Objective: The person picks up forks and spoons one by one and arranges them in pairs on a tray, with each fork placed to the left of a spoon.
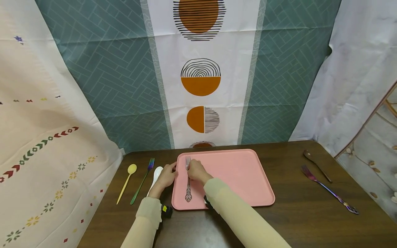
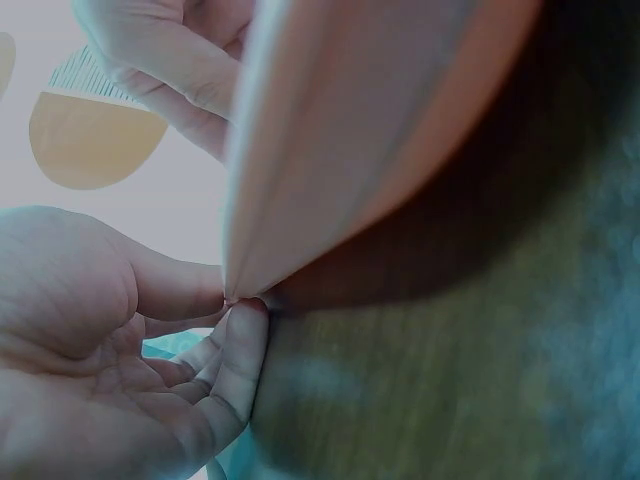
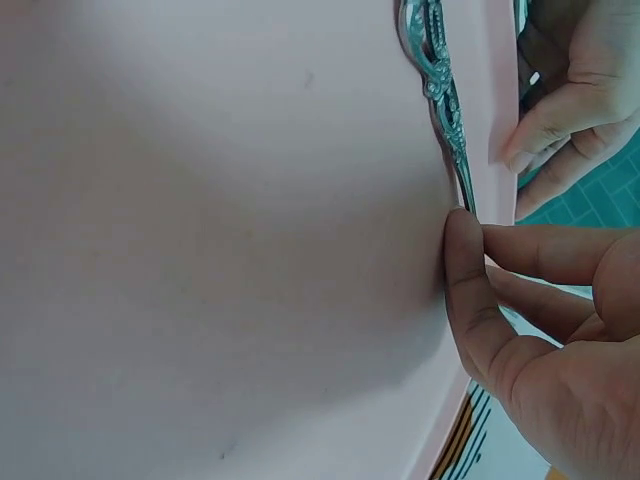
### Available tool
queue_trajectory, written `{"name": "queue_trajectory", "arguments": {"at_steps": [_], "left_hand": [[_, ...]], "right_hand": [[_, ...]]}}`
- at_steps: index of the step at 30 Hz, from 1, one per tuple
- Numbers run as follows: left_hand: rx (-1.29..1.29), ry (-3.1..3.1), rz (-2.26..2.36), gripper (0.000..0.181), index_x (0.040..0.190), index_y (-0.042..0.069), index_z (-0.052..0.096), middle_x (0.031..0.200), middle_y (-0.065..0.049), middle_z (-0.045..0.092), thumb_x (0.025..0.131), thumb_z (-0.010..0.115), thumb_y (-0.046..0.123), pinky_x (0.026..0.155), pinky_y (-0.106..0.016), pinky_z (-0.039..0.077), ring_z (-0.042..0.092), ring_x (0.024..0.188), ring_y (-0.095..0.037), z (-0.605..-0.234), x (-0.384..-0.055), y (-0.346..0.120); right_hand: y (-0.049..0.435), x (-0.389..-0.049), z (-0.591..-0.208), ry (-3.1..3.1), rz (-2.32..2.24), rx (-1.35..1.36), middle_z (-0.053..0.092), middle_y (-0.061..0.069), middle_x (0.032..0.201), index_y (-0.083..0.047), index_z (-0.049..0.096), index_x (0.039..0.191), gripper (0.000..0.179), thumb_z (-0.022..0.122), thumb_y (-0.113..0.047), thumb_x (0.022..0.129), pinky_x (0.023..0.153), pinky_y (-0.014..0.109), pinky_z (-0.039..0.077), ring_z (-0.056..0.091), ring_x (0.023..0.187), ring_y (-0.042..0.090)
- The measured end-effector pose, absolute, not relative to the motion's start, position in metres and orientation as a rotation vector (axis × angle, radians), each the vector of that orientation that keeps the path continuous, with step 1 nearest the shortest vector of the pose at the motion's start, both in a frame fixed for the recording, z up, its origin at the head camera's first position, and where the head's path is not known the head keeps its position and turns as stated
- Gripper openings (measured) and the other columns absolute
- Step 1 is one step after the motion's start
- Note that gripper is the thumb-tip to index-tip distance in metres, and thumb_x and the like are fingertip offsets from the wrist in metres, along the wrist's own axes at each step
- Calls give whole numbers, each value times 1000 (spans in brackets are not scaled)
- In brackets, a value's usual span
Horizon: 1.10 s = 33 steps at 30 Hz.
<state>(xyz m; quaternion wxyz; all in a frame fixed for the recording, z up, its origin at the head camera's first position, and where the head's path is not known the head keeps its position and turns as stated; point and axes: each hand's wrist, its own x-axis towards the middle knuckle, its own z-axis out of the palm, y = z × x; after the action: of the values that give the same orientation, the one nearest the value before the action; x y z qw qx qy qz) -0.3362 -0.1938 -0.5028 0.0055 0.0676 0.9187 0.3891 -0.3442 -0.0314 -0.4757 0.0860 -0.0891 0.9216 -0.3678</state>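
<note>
**Right hand pinching silver fork on pink tray, left hand gripping tray edge**

Head view: I'm watching from afar as the right hand (image 1: 198, 171) is holding the silver fork (image 1: 188, 187) by its neck, fingers closed in on it. Fork is lying along the left side of the pink tray (image 1: 237, 179), tines pointing to the far edge, ornate handle end facing the person. Can't tell if it's touching the tray all along. The left hand (image 1: 166, 177) is holding the tray's left rim. Tray is sitting on the dark wooden table (image 1: 294, 217). Left of it I'm logging a white spoon (image 1: 157, 173), partly covered by the left hand, then a green-handled fork (image 1: 143, 182) and a yellow spoon (image 1: 126, 181). Well off to the right, a brown spoon (image 1: 317, 165) and a purple fork (image 1: 327, 189) are lying near each other.

Left wrist: I'm seeing left thumb and fingers pinching the rim, hardly any gap. Right hand is showing above, partly cut off; fork is hidden.

Right wrist: I'm getting thumb and fingertips pinching the fork just past its patterned handle, closed tight. Tines are hidden. Left hand is resting at the rim nearby.
</note>
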Motion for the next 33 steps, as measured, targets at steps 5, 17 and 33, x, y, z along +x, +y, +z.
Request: {"name": "queue_trajectory", "arguments": {"at_steps": [5, 17, 33], "left_hand": [[235, 2889, 1218, 51, 147, -11, 50, 113, -23, 59, 97, 55, -1, 90, -49, 48, 54, 104, -35, -504, -335, -195], [231, 2897, 1197, 50, 146, -12, 50, 112, -23, 60, 97, 56, -2, 91, -51, 48, 54, 106, -36, -502, -336, -195], [230, 2882, 1216, 53, 148, -13, 47, 115, -25, 58, 97, 56, -1, 92, -51, 47, 54, 106, -37, -500, -332, -193]], "right_hand": [[-32, -344, -476, 2761, -1101, -280, 29, -3, 48, -15, 33, 54, 51, 55, 16, 87, 44, 23, 35, 36, 43, 12], [-32, -342, -475, 2761, -1103, -290, 55, 6, 61, -4, 56, 63, 28, 58, 17, 82, 48, 24, 41, 50, 55, 17], [-7, -338, -464, 2697, -1138, -306, 71, 13, 95, 2, 72, 122, 36, 63, 8, 89, 52, 24, 42, 48, 51, 11]]}}
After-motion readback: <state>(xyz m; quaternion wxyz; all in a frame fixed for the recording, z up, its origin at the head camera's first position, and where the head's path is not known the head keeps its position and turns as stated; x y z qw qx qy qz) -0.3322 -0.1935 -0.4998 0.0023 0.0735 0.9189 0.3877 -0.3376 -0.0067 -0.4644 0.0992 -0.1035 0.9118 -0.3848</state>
